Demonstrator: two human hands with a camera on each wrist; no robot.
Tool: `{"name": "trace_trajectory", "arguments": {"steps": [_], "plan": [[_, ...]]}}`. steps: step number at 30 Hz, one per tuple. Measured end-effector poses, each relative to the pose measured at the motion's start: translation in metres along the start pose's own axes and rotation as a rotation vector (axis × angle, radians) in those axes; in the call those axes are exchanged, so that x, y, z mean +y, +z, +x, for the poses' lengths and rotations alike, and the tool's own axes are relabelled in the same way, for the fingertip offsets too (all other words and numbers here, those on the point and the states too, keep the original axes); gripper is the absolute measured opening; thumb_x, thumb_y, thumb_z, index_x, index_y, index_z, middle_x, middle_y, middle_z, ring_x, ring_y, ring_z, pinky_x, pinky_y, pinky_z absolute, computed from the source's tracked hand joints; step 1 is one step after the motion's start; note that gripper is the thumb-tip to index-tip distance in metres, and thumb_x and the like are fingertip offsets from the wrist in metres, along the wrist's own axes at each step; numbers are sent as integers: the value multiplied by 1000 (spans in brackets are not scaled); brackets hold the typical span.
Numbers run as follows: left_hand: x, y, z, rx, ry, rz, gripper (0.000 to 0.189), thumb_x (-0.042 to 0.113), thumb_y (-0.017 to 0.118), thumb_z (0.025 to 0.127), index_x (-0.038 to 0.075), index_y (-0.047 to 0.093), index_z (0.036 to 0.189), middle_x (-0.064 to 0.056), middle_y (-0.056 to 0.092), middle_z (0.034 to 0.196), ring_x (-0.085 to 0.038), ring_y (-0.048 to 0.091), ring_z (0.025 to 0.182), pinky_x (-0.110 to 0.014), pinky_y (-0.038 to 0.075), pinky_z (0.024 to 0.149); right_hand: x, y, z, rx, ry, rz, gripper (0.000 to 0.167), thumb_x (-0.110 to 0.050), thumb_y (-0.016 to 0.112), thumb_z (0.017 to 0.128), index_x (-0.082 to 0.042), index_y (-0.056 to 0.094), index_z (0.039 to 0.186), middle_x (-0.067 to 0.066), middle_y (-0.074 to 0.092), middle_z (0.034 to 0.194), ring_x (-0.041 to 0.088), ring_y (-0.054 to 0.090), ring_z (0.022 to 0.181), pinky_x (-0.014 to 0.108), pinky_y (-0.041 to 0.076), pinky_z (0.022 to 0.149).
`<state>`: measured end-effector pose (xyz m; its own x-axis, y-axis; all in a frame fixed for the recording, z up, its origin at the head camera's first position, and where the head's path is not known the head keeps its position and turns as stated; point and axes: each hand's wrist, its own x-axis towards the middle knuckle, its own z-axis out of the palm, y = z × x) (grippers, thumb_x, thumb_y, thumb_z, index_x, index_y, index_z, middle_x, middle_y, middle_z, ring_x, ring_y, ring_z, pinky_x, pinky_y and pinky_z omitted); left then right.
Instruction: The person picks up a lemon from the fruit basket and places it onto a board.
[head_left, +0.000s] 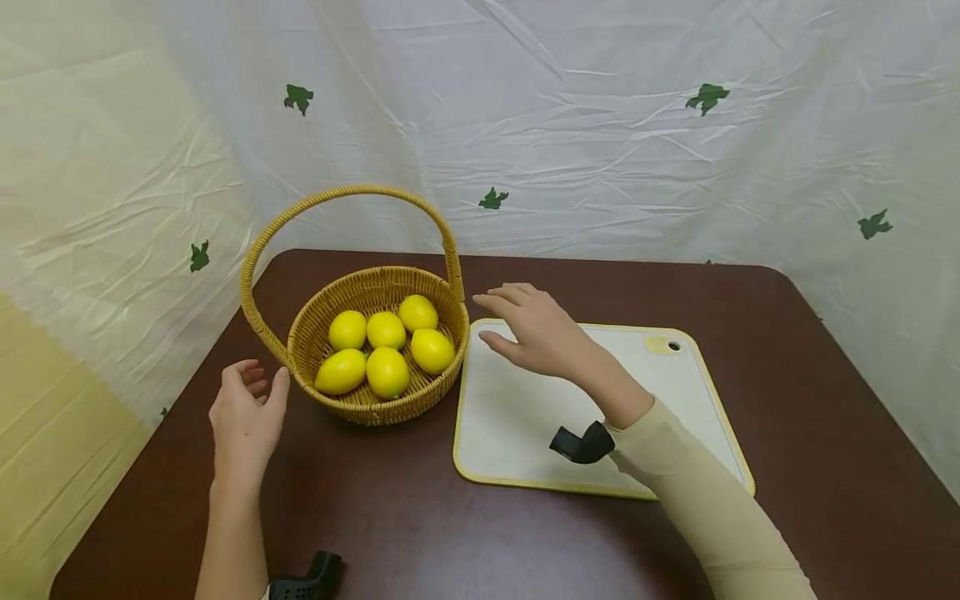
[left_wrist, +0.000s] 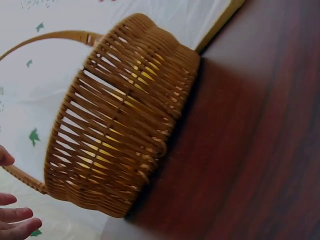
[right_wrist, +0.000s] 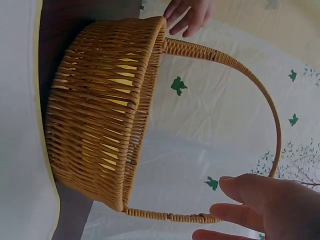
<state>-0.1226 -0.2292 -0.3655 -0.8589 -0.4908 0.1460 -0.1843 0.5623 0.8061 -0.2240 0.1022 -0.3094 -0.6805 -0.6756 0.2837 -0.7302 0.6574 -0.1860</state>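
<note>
A round wicker basket (head_left: 375,412) with a tall arched handle (head_left: 341,193) stands on the table's left half. Several yellow lemons (head_left: 387,372) lie inside it; through the weave they show as yellow patches in both wrist views. My left hand (head_left: 246,412) is beside the basket's left side, fingers loosely bent, holding nothing. On the other side, my right hand (head_left: 536,329) hovers over the upper left of a white cutting board (head_left: 517,417), its fingers stretched toward the basket's right handle base. In the right wrist view the right hand (right_wrist: 265,205) appears near the handle, its contact unclear.
The board has a yellow rim and a hole in its far right corner, and its left edge lies close to the basket. Dark brown wood makes up the tabletop (head_left: 390,517). Behind it hangs a pale curtain (head_left: 600,167) with green bird shapes.
</note>
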Motion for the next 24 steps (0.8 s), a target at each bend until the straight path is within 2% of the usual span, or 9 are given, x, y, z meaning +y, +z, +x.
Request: {"name": "trace_trajectory", "arguments": {"steps": [3,6,11,14,20,24], "plan": [[-5,4,3,-68,-25,-35,67,42,49,90,1,28,138,-23,43,130,-37,49,113,-51,43,89,-3,-1,15,-63,-28,32,44,-28,58,89,-8,53,128,10,53,125,28,44,117,45,37,96],[-9,10,5,-110,-26,-49,71,44,49,90,2,24,141,-22,39,135,-37,49,114,-50,44,89,-6,0,30,-140,-47,98,43,-26,58,89,-8,54,127,9,54,124,25,48,111,40,40,92],[-9,19,8,-136,-16,-63,72,46,50,89,3,26,141,-20,37,137,-35,49,115,-48,45,88,-7,6,55,-289,-80,208,42,-25,56,91,-6,52,129,10,53,126,24,49,112,36,39,95],[-7,22,9,-133,-16,-63,73,46,51,88,3,26,141,-20,38,136,-35,48,115,-49,45,88,-8,8,71,-358,-105,217,42,-23,54,92,-5,51,130,9,52,128,23,46,118,34,37,98],[-6,26,11,-135,-18,-68,77,45,53,88,4,20,143,-20,36,138,-35,45,116,-49,44,87,-12,13,102,-418,-131,197,41,-24,51,93,-6,51,130,9,53,126,23,51,111,31,41,92],[-8,30,13,-147,-21,-80,76,38,56,88,4,16,144,-21,35,138,-35,44,118,-48,45,88,-14,22,117,-452,-127,196,40,-24,50,94,-8,49,131,6,51,130,21,45,119,31,38,97]]}}
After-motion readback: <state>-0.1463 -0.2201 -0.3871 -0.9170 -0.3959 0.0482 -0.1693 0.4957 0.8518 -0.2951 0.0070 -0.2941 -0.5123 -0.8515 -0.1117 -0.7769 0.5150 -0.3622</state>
